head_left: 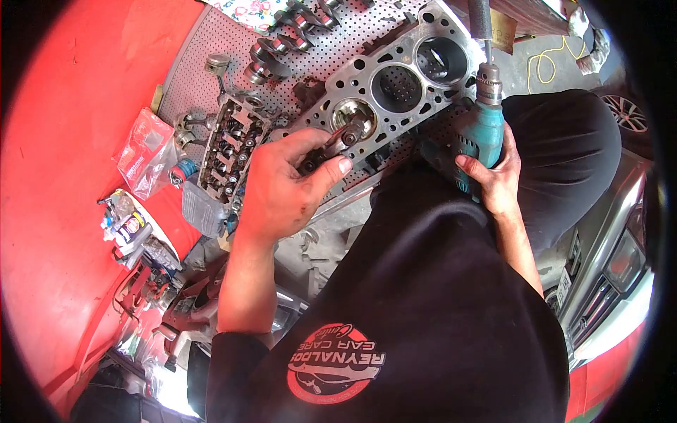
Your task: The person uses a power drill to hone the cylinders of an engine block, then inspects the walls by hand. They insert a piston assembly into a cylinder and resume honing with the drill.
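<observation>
My left hand [278, 185] is closed around a dark connecting rod [344, 139], fingers and thumb wrapped on its near end. The rod's far end reaches into the nearest bore of the engine block [388, 58], where a shiny round metal part, perhaps a piston, partly shows. Two other bores lie open beyond it. My right hand [498, 169] grips a teal power drill [479, 137] beside the block, by my leg. The drill's chuck [488, 83] points away from me, with a thin shaft leading to a grey cylindrical piece [479, 20].
A perforated metal table [204, 44] carries a crankshaft [271, 58], a loose piston [217, 65] and a cylinder head [231, 148]. Left of it are a plastic packet [144, 156] and a small can [185, 169]. A yellow cord [543, 62] lies on the floor; a car [617, 268] stands at right.
</observation>
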`<move>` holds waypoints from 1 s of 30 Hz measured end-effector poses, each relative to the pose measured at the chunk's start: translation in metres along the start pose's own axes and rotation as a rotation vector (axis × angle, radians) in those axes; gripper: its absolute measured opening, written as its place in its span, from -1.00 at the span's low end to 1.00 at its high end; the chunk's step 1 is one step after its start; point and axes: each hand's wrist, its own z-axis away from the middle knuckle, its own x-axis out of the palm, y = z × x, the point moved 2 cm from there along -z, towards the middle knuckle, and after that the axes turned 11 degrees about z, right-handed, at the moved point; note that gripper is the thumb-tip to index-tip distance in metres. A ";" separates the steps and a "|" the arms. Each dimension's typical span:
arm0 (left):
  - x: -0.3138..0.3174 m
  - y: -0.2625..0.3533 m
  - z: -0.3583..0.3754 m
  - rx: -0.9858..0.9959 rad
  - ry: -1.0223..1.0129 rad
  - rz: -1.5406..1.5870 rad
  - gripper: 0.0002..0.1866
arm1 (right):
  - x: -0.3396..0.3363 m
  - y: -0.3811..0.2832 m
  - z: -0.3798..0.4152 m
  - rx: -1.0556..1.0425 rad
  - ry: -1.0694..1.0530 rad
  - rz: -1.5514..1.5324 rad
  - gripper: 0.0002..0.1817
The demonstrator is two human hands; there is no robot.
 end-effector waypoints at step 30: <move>0.003 -0.025 -0.021 -0.039 -0.034 -0.004 -0.77 | 0.000 0.000 0.000 0.013 0.009 0.014 -0.03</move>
